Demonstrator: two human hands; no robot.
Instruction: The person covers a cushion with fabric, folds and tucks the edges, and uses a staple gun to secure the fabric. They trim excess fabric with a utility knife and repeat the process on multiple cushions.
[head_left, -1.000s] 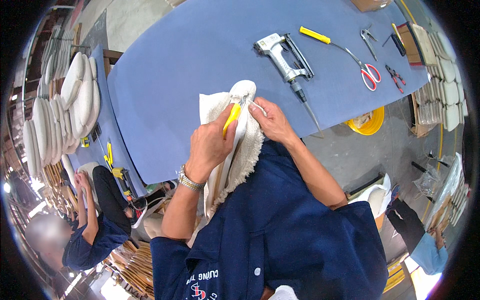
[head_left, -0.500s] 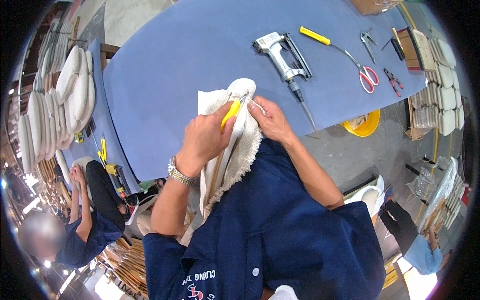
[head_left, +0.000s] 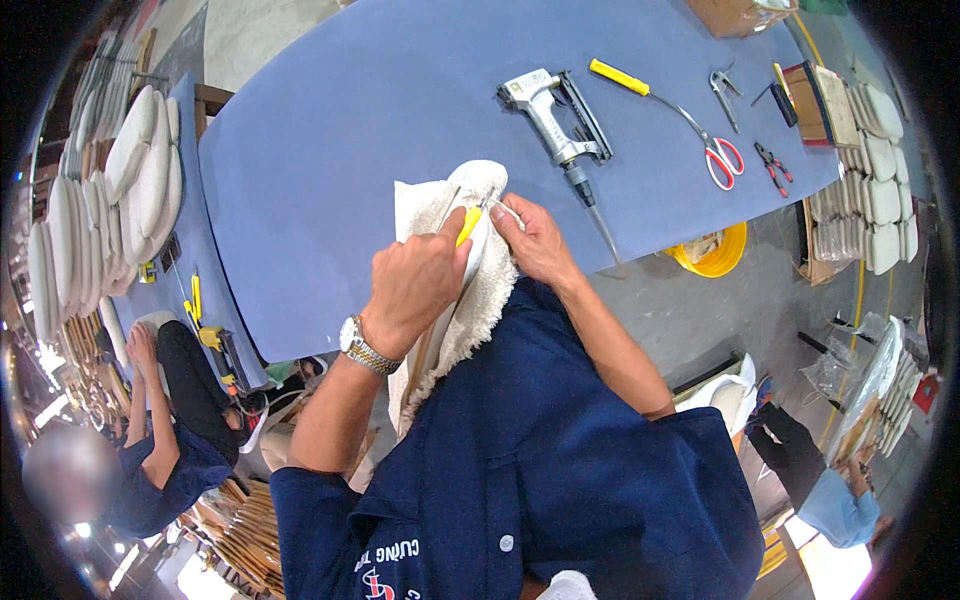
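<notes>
A cream-upholstered, padded piece stands on edge in front of me against the table, with its pale fabric hanging loose and frayed along the right side. My left hand is closed round a yellow-handled tool, whose metal tip meets the piece near its rounded top. What kind of tip it is cannot be made out. Close to that tip, my right hand pinches the fabric edge at the right of the piece. The lower part of the piece is partly hidden behind my left hand and wrist.
On the blue table lie a staple gun with a hose, a yellow-handled tool, red-handled scissors and pliers. A yellow bucket stands beyond the edge. Co-workers sit at left and lower right, near stacked cushions.
My left hand has shifted slightly, its wrist turning so the watch face shows, and the yellow handle is more covered by it. My right hand still pinches the fabric. The view has shifted a little.
</notes>
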